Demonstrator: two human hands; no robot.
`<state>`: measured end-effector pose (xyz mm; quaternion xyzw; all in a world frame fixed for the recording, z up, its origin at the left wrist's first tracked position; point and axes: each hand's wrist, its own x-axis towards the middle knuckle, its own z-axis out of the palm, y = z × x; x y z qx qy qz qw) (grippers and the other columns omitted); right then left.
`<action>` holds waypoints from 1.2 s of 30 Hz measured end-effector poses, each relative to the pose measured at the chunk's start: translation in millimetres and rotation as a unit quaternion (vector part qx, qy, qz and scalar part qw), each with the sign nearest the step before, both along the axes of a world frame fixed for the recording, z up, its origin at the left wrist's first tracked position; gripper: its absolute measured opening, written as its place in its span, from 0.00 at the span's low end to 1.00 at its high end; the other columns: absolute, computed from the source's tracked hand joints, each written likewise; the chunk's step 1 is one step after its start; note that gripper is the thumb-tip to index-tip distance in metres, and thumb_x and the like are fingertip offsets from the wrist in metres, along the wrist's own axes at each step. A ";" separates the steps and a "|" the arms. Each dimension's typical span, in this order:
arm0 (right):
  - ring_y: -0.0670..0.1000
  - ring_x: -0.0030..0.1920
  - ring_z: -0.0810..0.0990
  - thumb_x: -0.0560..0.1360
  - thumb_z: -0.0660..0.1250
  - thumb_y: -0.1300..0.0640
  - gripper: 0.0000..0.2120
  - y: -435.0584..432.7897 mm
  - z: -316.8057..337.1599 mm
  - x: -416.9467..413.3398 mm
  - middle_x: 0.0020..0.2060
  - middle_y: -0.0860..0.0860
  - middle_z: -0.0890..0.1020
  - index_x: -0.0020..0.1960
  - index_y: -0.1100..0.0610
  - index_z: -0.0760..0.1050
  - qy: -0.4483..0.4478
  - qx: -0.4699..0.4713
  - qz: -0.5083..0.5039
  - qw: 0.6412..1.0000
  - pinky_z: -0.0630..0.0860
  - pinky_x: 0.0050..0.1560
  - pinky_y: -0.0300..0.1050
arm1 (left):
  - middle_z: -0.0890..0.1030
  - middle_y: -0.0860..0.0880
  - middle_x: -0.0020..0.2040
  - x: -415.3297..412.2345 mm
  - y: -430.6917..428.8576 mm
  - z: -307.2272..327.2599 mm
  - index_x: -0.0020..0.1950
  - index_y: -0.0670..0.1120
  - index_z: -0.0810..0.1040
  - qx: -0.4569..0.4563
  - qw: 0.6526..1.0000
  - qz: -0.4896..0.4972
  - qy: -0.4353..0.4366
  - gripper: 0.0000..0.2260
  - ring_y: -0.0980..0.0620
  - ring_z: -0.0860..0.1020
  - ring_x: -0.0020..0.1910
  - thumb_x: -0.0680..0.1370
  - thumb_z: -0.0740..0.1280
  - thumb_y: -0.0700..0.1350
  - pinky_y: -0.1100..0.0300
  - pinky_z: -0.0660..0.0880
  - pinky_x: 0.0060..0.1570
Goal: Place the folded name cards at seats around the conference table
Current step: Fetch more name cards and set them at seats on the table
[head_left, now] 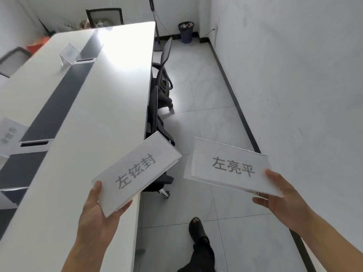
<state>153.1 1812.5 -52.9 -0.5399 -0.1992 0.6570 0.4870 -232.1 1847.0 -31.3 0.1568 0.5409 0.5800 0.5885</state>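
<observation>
Two cards are pinched in the fingers (97,186): left card (137,173) is held across the tabletop (88,114) edge, right card (229,165) out over floor (206,118).

Tiled aisle (206,124) centre frame runs open between wall (294,75) at right and table (110,95) at left, narrowed by black chairs (160,103) tucked at the table edge (bin (186,32) sits upper centre, far end).

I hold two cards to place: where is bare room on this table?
The white table band between the dark centre strip and the edge beside the chairs is bare along its length. Left of the strip stand a clear holder and a printed card.
</observation>
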 end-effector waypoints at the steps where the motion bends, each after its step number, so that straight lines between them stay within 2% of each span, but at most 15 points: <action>1: 0.51 0.45 0.82 0.71 0.64 0.46 0.13 21.3 2.3 0.8 0.48 0.51 0.85 0.48 0.47 0.85 -0.009 0.002 0.001 1.000 0.82 0.39 0.46 | 0.86 0.51 0.47 0.0 19.5 -0.1 0.46 0.56 0.83 0.005 1.000 0.001 0.004 0.13 0.50 0.83 0.45 0.80 0.59 0.53 0.42 0.72 0.56; 3: 0.49 0.44 0.84 0.69 0.70 0.44 0.12 63.7 9.1 4.3 0.48 0.50 0.86 0.49 0.46 0.85 -0.032 0.010 0.004 0.999 0.81 0.40 0.47 | 0.84 0.50 0.54 1.7 58.6 1.3 0.54 0.55 0.79 0.006 1.000 0.001 0.007 0.10 0.51 0.83 0.47 0.80 0.59 0.54 0.43 0.72 0.56; 6: 0.47 0.45 0.84 0.58 0.74 0.36 0.26 128.0 23.8 4.0 0.50 0.50 0.86 0.52 0.47 0.84 -0.074 0.028 0.034 0.996 0.79 0.43 0.48 | 0.77 0.45 0.66 5.7 113.7 6.9 0.66 0.50 0.74 0.012 1.000 0.000 -0.004 0.18 0.45 0.78 0.59 0.79 0.59 0.54 0.42 0.71 0.57; 8: 0.50 0.46 0.82 0.55 0.76 0.34 0.31 167.1 29.1 4.4 0.50 0.51 0.85 0.53 0.49 0.83 -0.091 0.028 0.035 0.995 0.77 0.44 0.49 | 0.75 0.43 0.68 8.8 145.3 11.0 0.69 0.48 0.71 0.004 1.000 0.009 -0.008 0.21 0.43 0.76 0.59 0.79 0.59 0.55 0.41 0.71 0.59; 13: 0.52 0.46 0.79 0.62 0.72 0.40 0.24 255.0 25.1 -0.3 0.48 0.53 0.84 0.53 0.52 0.82 -0.088 0.027 0.063 0.994 0.75 0.44 0.49 | 0.80 0.44 0.59 3.7 203.2 9.0 0.59 0.51 0.77 0.002 0.999 0.049 0.007 0.14 0.43 0.76 0.58 0.79 0.59 0.55 0.40 0.70 0.59; 15: 0.53 0.45 0.79 0.67 0.70 0.42 0.23 292.2 17.3 -1.4 0.47 0.53 0.84 0.56 0.55 0.80 -0.084 0.013 0.078 0.993 0.75 0.43 0.50 | 0.81 0.46 0.55 -1.6 220.1 7.3 0.56 0.52 0.78 -0.012 0.996 0.087 0.011 0.12 0.43 0.76 0.57 0.79 0.60 0.55 0.40 0.69 0.59; 16: 0.54 0.46 0.78 0.69 0.67 0.44 0.22 311.6 12.9 -1.3 0.47 0.54 0.83 0.58 0.56 0.79 -0.081 0.010 0.089 0.993 0.74 0.44 0.50 | 0.81 0.47 0.55 -4.8 228.0 5.1 0.55 0.52 0.78 -0.018 0.994 0.106 0.009 0.12 0.43 0.76 0.57 0.78 0.60 0.55 0.41 0.70 0.59; 19: 0.54 0.45 0.77 0.69 0.69 0.47 0.20 375.4 0.8 -0.7 0.46 0.54 0.83 0.56 0.56 0.79 -0.075 0.011 0.128 0.989 0.75 0.43 0.50 | 0.83 0.48 0.52 -9.9 252.4 -2.2 0.55 0.52 0.78 -0.027 0.986 0.164 0.008 0.12 0.44 0.77 0.55 0.78 0.61 0.55 0.44 0.71 0.55; 21: 0.54 0.46 0.77 0.74 0.64 0.49 0.16 424.2 -6.3 -1.2 0.47 0.55 0.82 0.57 0.57 0.78 -0.070 0.009 0.152 0.986 0.74 0.43 0.50 | 0.84 0.49 0.50 -6.1 272.0 -3.6 0.53 0.51 0.79 -0.031 0.978 0.208 0.011 0.11 0.44 0.77 0.53 0.78 0.62 0.54 0.46 0.72 0.53; 23: 0.54 0.45 0.76 0.77 0.61 0.51 0.14 475.1 -12.9 -1.4 0.46 0.54 0.82 0.57 0.57 0.78 -0.070 0.005 0.184 0.980 0.74 0.43 0.51 | 0.83 0.48 0.53 1.3 291.8 -3.9 0.55 0.50 0.79 -0.043 0.968 0.246 0.009 0.12 0.44 0.77 0.54 0.76 0.63 0.55 0.46 0.72 0.51; 26: 0.53 0.42 0.76 0.77 0.62 0.52 0.12 546.4 -12.3 -7.8 0.41 0.52 0.82 0.55 0.57 0.78 -0.072 0.003 0.221 0.973 0.73 0.40 0.50 | 0.80 0.44 0.61 14.5 321.1 0.5 0.64 0.49 0.76 -0.046 0.956 0.290 0.002 0.22 0.42 0.76 0.56 0.73 0.66 0.56 0.46 0.72 0.50; 29: 0.53 0.41 0.76 0.74 0.65 0.51 0.12 609.8 -7.5 -25.6 0.45 0.54 0.79 0.54 0.56 0.78 -0.064 0.000 0.280 0.958 0.74 0.38 0.48 | 0.79 0.43 0.64 23.1 339.8 2.3 0.67 0.48 0.74 -0.052 0.940 0.337 0.009 0.21 0.43 0.76 0.56 0.77 0.63 0.54 0.48 0.72 0.48; 33: 0.53 0.43 0.76 0.75 0.65 0.52 0.11 668.7 -0.7 -68.6 0.47 0.53 0.80 0.53 0.56 0.79 -0.063 0.002 0.353 0.933 0.73 0.39 0.48 | 0.79 0.45 0.64 24.9 343.9 -0.8 0.65 0.49 0.76 -0.072 0.910 0.408 0.001 0.19 0.43 0.76 0.58 0.76 0.64 0.54 0.48 0.73 0.47; 34: 0.53 0.44 0.76 0.72 0.67 0.51 0.13 678.2 2.9 -81.2 0.45 0.52 0.81 0.53 0.55 0.79 -0.063 0.006 0.371 0.927 0.73 0.39 0.48 | 0.79 0.45 0.63 22.4 344.6 -2.0 0.64 0.49 0.76 -0.079 0.901 0.426 -0.002 0.17 0.43 0.76 0.58 0.76 0.64 0.53 0.48 0.73 0.47; 36: 0.52 0.44 0.77 0.62 0.73 0.44 0.22 692.2 7.9 -108.6 0.43 0.50 0.83 0.53 0.54 0.80 -0.066 0.017 0.411 0.909 0.74 0.40 0.48 | 0.80 0.45 0.62 13.0 346.8 -6.2 0.63 0.49 0.76 -0.094 0.887 0.452 -0.006 0.17 0.43 0.76 0.57 0.76 0.65 0.52 0.48 0.73 0.46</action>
